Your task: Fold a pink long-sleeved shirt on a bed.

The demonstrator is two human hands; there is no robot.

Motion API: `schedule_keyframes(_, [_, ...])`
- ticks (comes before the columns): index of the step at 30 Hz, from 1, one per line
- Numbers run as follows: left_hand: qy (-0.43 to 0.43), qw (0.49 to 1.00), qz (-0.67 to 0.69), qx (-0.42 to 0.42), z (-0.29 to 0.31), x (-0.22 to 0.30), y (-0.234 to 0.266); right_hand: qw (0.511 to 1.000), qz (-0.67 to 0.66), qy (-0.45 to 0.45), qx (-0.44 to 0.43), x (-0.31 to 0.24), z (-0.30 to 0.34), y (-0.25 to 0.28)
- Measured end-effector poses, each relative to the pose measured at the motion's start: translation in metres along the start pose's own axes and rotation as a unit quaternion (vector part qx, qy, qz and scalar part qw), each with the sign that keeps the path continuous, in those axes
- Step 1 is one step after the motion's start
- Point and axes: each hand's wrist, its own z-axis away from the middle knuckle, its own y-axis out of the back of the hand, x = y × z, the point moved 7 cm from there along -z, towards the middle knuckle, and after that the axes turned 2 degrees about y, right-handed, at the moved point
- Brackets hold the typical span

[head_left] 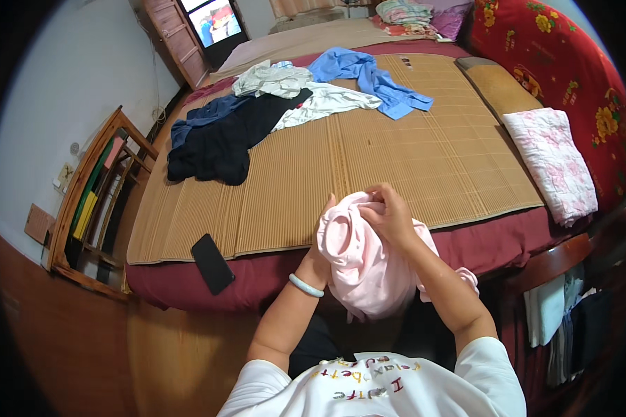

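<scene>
A pale pink garment (pixel 368 267) hangs bunched between my two hands at the near edge of the bed, its round opening turned toward me. My left hand (pixel 318 243) grips its left side; the fingers are mostly hidden by the cloth, and a pale bangle circles that wrist. With thumb and fingers, my right hand (pixel 391 217) pinches the upper rim of the garment. One end of the pink cloth (pixel 466 279) droops out beyond my right forearm.
On the bamboo mat (pixel 396 153) lie black clothing (pixel 215 149), white-patterned clothing (pixel 275 80) and a blue shirt (pixel 375 80). A black phone (pixel 213 264) rests at the near left edge. A folded pink-white quilt (pixel 553 163) lies right; a wooden rack (pixel 94 201) stands left.
</scene>
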Motion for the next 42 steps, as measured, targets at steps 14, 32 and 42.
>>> schedule_keyframes(14, [0.023,0.971,-0.230,0.062,0.023,0.048,0.032,0.894,-0.328,-0.185,-0.242,0.014,0.014,0.008])
schedule_keyframes(32, [-0.015,0.868,-0.485,0.101,0.020,0.050,0.026,0.924,-0.275,-0.131,-0.230,0.000,0.016,0.014])
schedule_keyframes(42, [-0.064,0.860,-0.500,0.082,0.020,0.042,0.005,0.946,-0.261,-0.039,-0.186,-0.018,0.016,0.006])
